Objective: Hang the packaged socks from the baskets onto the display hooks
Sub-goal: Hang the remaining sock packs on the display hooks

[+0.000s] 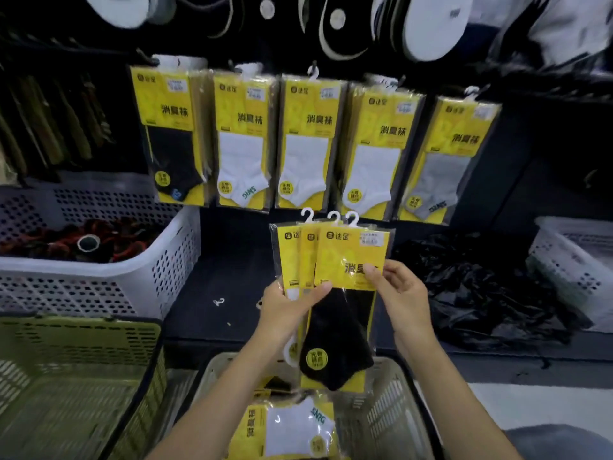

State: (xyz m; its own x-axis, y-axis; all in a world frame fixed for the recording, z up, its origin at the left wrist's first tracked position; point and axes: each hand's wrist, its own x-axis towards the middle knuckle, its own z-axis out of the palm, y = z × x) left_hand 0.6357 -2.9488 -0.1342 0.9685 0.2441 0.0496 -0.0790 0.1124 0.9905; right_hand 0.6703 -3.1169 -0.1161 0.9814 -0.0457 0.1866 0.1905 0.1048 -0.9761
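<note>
Left hand grips a fan of three yellow sock packs, thumb across the front, fingers behind. Right hand pinches the right edge of the front pack (black sock), thumb and fingertips closed on it. Fan is held upright above the near beige basket, which holds a white-sock pack. Five hung packs form the far row. White basket left, black plastic bag right.

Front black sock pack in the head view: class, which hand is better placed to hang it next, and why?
Probably the right hand: it pinches the edge of the black sock pack, while the left hand grips all three packs and must steady the rest.
</note>
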